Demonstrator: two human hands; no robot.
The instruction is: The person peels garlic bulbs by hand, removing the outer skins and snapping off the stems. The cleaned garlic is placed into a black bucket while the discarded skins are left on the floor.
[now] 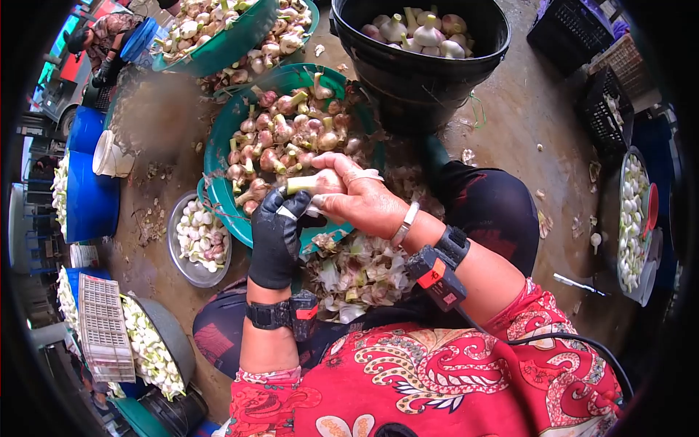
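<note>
A garlic bulb point(329, 182) with a short pale stem is held between my two hands, over the near edge of a green basin point(218, 156) full of garlic bulbs. My left hand point(277, 240), in a black glove, is closed near the stem, with something small and whitish at its fingers, too small to name. My bare right hand point(364, 197) wraps round the bulb from the right. Below the hands lies a heap of loose garlic skins point(364, 273). A metal bowl point(172, 233) of peeled white garlic stands left of the basin.
Beyond the basin stand a black bucket point(429, 76) of bulbs and a tilted green basin point(240, 44). Blue tubs point(95, 197) and a crate point(105, 328) are at the left. Black crates point(571, 36) and a tray of garlic point(632, 218) stand right. Another person point(102, 40) sits at the upper left.
</note>
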